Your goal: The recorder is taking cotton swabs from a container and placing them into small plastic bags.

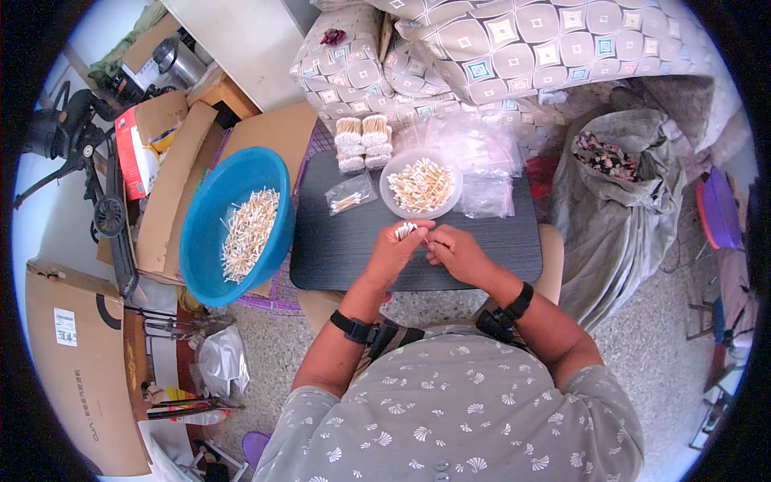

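Observation:
My left hand (393, 250) is closed around a small bunch of cotton swabs (407, 230), their white tips showing above the fingers. Right beside it, my right hand (456, 251) is closed, its fingertips pinched close to the bunch; what they grip is too small to make out. Just beyond both hands stands a whitish round bowl (388, 207) full of loose swabs. Left of the bowl lies a small clear bag (350, 194) with a few swabs inside. Bundled swabs (364, 143) are stacked behind it, and flat clear plastic bags (486, 153) spread out to the right.
A dark table (337, 249) carries these things. At its left, a large blue basin (195, 257) holds many loose swabs. Cardboard boxes (76, 377) stand further left. A patterned sofa (522, 48) is behind the table, and a grey cloth sack (598, 217) rests at the right.

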The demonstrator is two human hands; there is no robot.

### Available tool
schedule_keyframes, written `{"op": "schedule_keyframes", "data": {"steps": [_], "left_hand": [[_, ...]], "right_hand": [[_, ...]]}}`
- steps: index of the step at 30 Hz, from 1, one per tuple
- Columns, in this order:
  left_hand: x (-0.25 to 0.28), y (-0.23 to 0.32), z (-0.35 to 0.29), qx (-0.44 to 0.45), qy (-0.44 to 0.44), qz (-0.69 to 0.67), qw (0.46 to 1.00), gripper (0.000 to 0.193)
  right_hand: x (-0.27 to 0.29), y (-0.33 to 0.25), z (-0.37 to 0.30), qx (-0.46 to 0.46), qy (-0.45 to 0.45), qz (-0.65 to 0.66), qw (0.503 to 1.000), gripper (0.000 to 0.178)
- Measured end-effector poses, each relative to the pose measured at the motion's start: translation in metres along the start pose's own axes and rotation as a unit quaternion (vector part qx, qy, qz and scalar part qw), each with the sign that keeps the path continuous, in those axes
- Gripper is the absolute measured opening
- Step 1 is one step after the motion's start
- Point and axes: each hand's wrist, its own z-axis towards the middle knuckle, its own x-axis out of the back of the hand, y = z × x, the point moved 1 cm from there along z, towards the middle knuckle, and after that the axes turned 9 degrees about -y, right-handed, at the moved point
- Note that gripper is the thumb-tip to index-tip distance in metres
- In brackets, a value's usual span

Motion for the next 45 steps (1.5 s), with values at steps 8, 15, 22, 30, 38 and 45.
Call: {"op": "schedule_keyframes", "data": {"steps": [8, 15, 22, 30, 38, 45], "left_hand": [[-0.004, 0.0, -0.002, 0.017, -0.022, -0.024, 0.999, 0.023], [-0.004, -0.006, -0.001, 0.007, -0.021, -0.043, 0.999, 0.023], [0.012, -0.012, 0.001, 0.007, -0.064, -0.109, 0.992, 0.026], [-0.012, -0.006, -0.008, 0.113, -0.103, -0.237, 0.959, 0.028], [-0.002, -0.028, -0.011, 0.121, -0.221, -0.26, 0.932, 0.032], [-0.001, -0.031, -0.009, 0.143, -0.185, -0.195, 0.953, 0.027]], "right_hand": [[0.002, 0.001, 0.0, -0.071, -0.008, 0.017, 0.997, 0.015], [0.001, 0.005, 0.0, -0.127, -0.005, 0.097, 0.987, 0.017], [0.018, -0.006, 0.001, -0.041, 0.065, 0.158, 0.985, 0.025], [0.021, -0.06, 0.01, -0.044, -0.025, 0.12, 0.991, 0.036], [0.014, -0.044, 0.013, 0.088, -0.153, -0.079, 0.981, 0.037], [0.019, -0.033, 0.01, 0.072, -0.097, -0.123, 0.985, 0.037]]}}
